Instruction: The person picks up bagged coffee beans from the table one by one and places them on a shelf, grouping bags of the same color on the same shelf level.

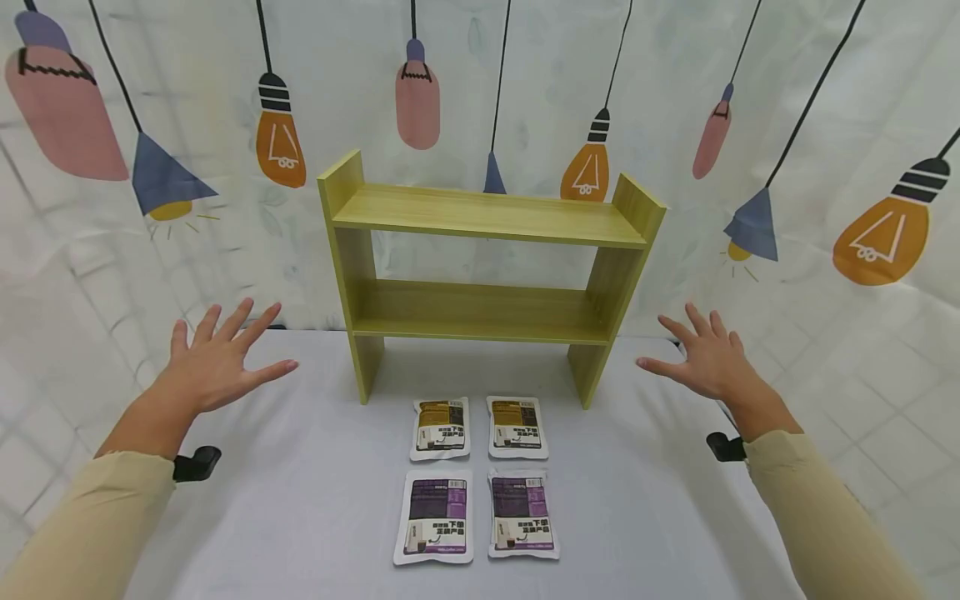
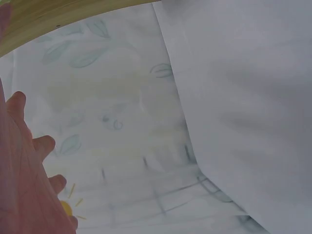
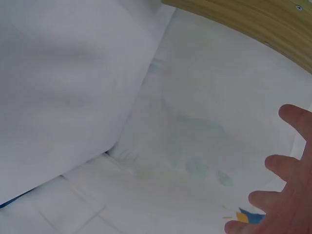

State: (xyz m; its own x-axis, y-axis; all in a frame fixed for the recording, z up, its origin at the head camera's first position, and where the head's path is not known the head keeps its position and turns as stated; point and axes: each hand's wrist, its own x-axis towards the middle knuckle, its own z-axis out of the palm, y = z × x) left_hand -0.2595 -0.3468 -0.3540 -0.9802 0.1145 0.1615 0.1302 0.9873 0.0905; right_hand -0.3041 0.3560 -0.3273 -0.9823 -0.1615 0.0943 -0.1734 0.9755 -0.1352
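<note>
My left hand (image 1: 217, 367) hovers over the left side of the table with its fingers spread and straight, holding nothing. On the far right my right hand (image 1: 705, 358) is spread the same way, also holding nothing. Between them stands a two-tier wooden shelf (image 1: 480, 310), upright at the back of the table. In front of it lie two smaller white pouches with brown labels, a left one (image 1: 441, 428) and a right one (image 1: 517, 427). Nearer me are two larger pouches with purple labels, a left one (image 1: 435, 517) and a right one (image 1: 522, 514). Neither hand touches anything.
A white cloth covers the table (image 1: 300, 500). Behind the shelf hangs a pale curtain (image 1: 315, 250) printed with lamps and bulbs. Dark straps with small mounts sit on both wrists. The table's edges show in both wrist views.
</note>
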